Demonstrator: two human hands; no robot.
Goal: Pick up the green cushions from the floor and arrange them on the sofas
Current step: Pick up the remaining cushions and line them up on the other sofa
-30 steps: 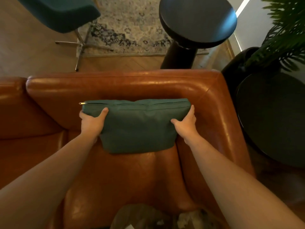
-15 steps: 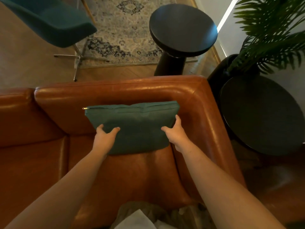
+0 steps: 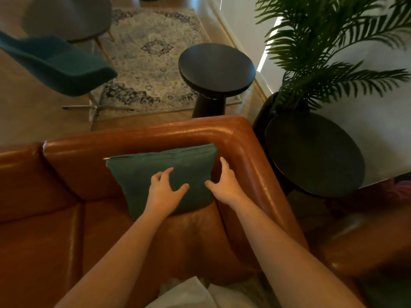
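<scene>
Cushion (image 3: 138, 181) leans in leather sofa (image 3: 155, 134) corner; left hand (image 3: 164, 192) spread on its front, right hand (image 3: 224, 185) loose-fingered against its right edge.

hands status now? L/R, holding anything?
Left hand: open, fingers spread flat on the green cushion.
Right hand: open, touching the cushion's right edge, holding nothing.

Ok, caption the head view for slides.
Left hand and right hand touch a green cushion propped in the sofa corner.
</scene>
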